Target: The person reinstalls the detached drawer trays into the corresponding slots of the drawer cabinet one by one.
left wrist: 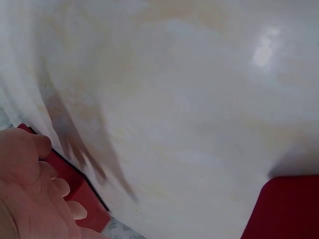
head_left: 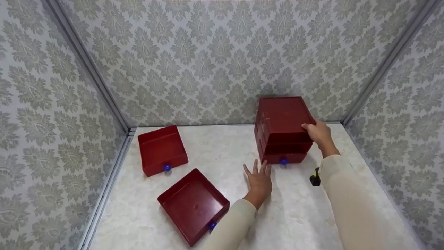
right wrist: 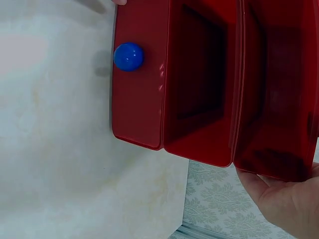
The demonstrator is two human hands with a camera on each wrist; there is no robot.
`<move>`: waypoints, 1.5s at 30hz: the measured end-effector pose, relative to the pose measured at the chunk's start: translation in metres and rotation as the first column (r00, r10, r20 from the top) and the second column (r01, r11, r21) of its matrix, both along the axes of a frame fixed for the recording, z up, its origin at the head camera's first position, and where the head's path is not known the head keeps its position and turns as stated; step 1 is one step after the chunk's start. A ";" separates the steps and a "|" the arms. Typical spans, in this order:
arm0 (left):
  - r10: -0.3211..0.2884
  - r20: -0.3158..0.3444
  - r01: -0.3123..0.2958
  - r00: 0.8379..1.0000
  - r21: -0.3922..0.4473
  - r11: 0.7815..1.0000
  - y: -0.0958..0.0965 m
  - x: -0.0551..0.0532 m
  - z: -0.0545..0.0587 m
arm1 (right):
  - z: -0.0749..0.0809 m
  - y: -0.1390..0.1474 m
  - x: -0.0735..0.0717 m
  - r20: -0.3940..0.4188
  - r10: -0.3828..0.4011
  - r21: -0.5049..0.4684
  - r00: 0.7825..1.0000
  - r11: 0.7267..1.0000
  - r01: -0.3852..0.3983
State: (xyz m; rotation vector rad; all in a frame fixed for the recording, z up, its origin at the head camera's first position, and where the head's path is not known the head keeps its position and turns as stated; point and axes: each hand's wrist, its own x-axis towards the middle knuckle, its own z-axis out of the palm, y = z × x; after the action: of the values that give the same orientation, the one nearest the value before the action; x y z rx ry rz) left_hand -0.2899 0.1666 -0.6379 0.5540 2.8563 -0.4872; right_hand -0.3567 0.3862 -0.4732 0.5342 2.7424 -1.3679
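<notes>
A dark red drawer cabinet (head_left: pixel 284 113) stands against the back wall, right of centre. Two upper bays are hollow, and its bottom drawer (right wrist: pixel 139 104) sits inside with a blue knob (head_left: pixel 283 161) in front. My right hand (head_left: pixel 319 133) grips the cabinet's upper right front edge, thumb on top; the right wrist view shows its other fingers along the side, partly hidden. Fingers spread, my left hand (head_left: pixel 259 180) is at the cabinet's lower left front corner. Whether its fingertips touch the drawer I cannot tell.
Two loose red drawers with blue knobs lie on the marbled table: one drawer (head_left: pixel 163 149) at back left, another drawer (head_left: pixel 194 206) turned askew nearer me. A small black and yellow object (head_left: pixel 315 178) sits by my right sleeve, partly covered. Patterned walls (head_left: pixel 222 62) enclose three sides.
</notes>
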 end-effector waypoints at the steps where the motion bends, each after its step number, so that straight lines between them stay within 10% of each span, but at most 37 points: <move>1: -0.006 0.005 0.006 1.000 -0.003 1.000 0.000 0.000 0.000 | 0.000 0.001 0.000 0.000 -0.003 0.003 1.000 1.000 0.003; 15: 0.028 0.015 -0.029 1.000 0.067 0.997 0.008 0.007 0.008 | -0.001 0.006 0.003 0.002 -0.005 -0.018 1.000 1.000 0.005; 29: 0.041 -0.028 -0.034 0.999 0.210 0.977 0.005 0.033 0.053 | -0.001 0.009 0.005 0.003 -0.026 -0.037 1.000 0.999 0.026; 37: 0.080 -0.028 -0.072 0.996 0.236 0.969 -0.047 0.052 0.085 | -0.003 0.006 0.003 -0.002 -0.019 -0.057 1.000 0.998 0.019; 45: 0.145 0.009 -0.144 0.989 0.189 0.971 -0.125 0.077 0.092 | -0.001 0.003 0.003 -0.018 -0.008 -0.059 1.000 0.998 0.006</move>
State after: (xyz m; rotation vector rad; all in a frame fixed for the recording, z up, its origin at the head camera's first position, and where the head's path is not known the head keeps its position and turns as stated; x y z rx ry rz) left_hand -0.2130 0.0417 -0.5454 0.3693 2.9385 -0.1933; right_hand -0.3540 0.3894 -0.4739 0.5314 2.7070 -1.4566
